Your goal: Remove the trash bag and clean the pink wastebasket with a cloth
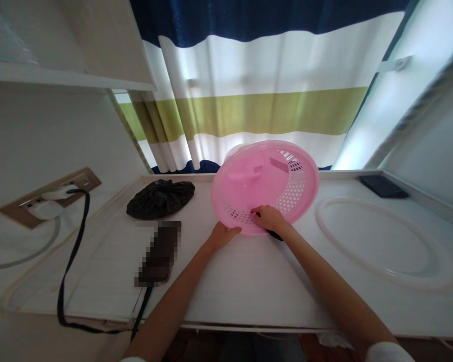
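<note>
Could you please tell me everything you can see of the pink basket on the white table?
The pink basket is round and looks like glossy plastic, with a solid centre and a wall pierced by small holes. It is tilted up on its lower edge on the white table, its inside facing the camera, before the striped curtain. The left hand grips its lower rim from outside; the right hand rests on the rim beside it, with something small and dark under it.

A pink perforated basket (265,185) stands tilted on the white bench (249,281). The left hand (223,235) grips its near rim; the right hand (269,218) reaches inside, touching a small dark object (274,234). A black bag (160,198) lies to the left.
</note>
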Action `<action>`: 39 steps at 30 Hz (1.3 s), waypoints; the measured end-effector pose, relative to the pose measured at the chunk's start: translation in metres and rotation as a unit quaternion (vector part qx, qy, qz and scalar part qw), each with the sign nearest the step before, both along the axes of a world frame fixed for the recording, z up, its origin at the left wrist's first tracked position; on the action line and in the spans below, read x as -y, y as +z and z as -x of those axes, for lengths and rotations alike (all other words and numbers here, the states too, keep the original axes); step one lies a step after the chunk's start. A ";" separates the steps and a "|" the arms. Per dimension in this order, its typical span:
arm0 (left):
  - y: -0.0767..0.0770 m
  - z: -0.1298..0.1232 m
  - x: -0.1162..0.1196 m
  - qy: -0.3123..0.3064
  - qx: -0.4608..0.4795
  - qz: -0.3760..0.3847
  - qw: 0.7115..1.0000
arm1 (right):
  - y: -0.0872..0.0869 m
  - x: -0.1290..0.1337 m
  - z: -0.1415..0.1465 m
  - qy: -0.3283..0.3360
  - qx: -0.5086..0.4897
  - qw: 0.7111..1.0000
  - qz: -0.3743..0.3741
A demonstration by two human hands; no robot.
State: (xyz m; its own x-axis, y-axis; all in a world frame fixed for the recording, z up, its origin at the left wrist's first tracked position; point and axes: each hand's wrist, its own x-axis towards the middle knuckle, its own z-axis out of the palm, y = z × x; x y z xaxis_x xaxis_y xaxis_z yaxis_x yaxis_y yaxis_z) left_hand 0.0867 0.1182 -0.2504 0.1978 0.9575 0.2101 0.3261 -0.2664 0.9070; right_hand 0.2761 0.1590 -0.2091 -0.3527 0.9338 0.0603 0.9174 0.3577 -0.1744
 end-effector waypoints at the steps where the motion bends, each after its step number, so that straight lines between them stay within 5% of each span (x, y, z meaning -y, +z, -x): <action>1: 0.000 0.000 0.000 0.000 0.000 0.003 1.000 | 0.000 0.000 0.000 0.005 0.004 1.000 -0.003; 7: 0.002 0.001 0.001 -0.003 0.002 0.005 1.000 | 0.003 0.001 0.003 0.009 0.016 1.000 -0.009; 17: 0.004 -0.003 0.000 -0.019 0.019 -0.010 1.000 | -0.003 -0.005 -0.009 0.014 -0.111 0.994 -0.007; 39: 0.003 -0.002 0.001 -0.016 0.029 0.009 0.999 | 0.001 -0.009 -0.001 0.005 -0.018 0.999 0.030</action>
State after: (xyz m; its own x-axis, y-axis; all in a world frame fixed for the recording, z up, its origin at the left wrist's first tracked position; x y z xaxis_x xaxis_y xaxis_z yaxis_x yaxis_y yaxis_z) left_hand 0.0892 0.1176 -0.2476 0.2157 0.9546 0.2055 0.2643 -0.2597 0.9288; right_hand 0.2770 0.1679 -0.2086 -0.3603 0.9327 0.0162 0.9067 0.3542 -0.2291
